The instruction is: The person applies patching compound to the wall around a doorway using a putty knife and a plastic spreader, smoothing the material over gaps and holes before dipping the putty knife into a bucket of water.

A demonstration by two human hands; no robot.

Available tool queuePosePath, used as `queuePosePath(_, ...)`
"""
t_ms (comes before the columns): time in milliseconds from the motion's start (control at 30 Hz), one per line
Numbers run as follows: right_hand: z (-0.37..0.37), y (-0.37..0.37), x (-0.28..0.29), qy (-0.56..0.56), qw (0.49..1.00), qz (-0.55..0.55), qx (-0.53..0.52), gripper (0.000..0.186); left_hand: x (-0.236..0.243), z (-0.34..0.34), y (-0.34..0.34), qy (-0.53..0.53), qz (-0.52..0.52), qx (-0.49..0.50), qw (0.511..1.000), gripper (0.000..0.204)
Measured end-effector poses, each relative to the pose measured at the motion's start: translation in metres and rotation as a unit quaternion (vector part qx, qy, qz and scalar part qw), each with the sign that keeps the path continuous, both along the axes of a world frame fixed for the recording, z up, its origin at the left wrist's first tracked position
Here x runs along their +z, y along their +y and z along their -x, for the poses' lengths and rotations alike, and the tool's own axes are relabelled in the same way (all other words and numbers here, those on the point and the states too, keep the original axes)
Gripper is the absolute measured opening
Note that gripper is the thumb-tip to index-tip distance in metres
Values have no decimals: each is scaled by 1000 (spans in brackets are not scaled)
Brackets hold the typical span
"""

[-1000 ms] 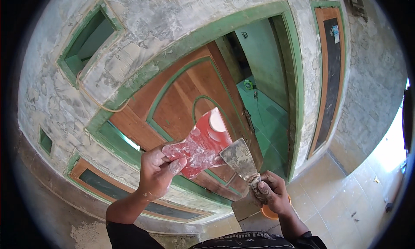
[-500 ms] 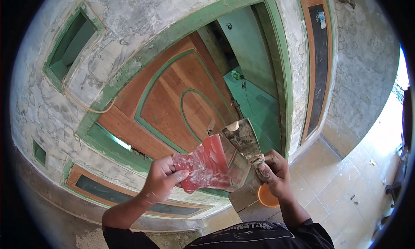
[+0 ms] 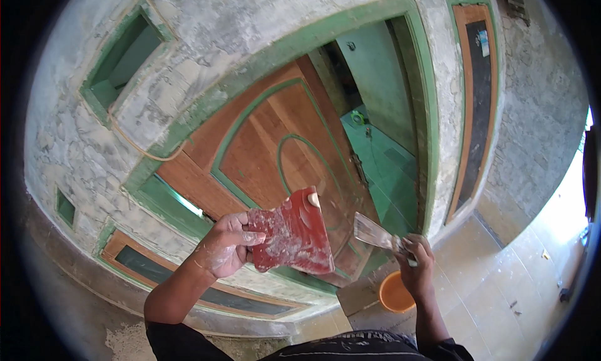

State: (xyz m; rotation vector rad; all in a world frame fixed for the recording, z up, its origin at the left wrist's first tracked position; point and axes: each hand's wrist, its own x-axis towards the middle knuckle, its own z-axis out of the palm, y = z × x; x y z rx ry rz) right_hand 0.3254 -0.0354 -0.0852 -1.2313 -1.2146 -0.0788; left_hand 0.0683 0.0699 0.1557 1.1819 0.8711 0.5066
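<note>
My left hand (image 3: 230,243), dusted with pale filler, grips a red plastic spreader (image 3: 293,232) by its narrower end. White smears cover the spreader's face, and a small pale lump of filler (image 3: 313,199) sits at its upper corner. To the right, my right hand (image 3: 416,264) is closed round the handle of a putty knife (image 3: 374,231). Its metal blade points left toward the spreader, with a gap between the two. Below the right hand an orange bucket (image 3: 397,292) stands on the floor, partly covered by the wrist.
A brown wooden door (image 3: 263,132) with green trim stands partly open in a green frame (image 3: 422,110). Patchy plastered wall (image 3: 206,23) surrounds it, with a dark narrow window (image 3: 471,104) on the right. A thin cable (image 3: 134,149) hangs at left. Tiled floor (image 3: 476,292) lies at right.
The putty knife has drawn away from the spreader to the right and turned. The pale lump, earlier on the knife blade, is now on the spreader's corner. The whole view has shifted slightly.
</note>
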Motion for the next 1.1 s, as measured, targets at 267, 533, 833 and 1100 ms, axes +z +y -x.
queuePosePath(267, 4, -21, -23, 177, 979, 104, 14, 25, 100, -22, 25, -85, -481, 139, 861, 32)
queuePosePath(533, 3, -17, -45, 183, 975, 128, 21, 28, 182, -55, 83, 197, -950, 169, 174, 37)
queuePosePath(833, -2, -20, -45, 200, 968, 154, 12, 29, 194, -77, 142, 366, -924, 101, 40, 55)
queuePosePath(1100, -5, -21, -50, 219, 963, 155, 13, 29, 194, -86, 148, 413, -901, 132, -21, 41)
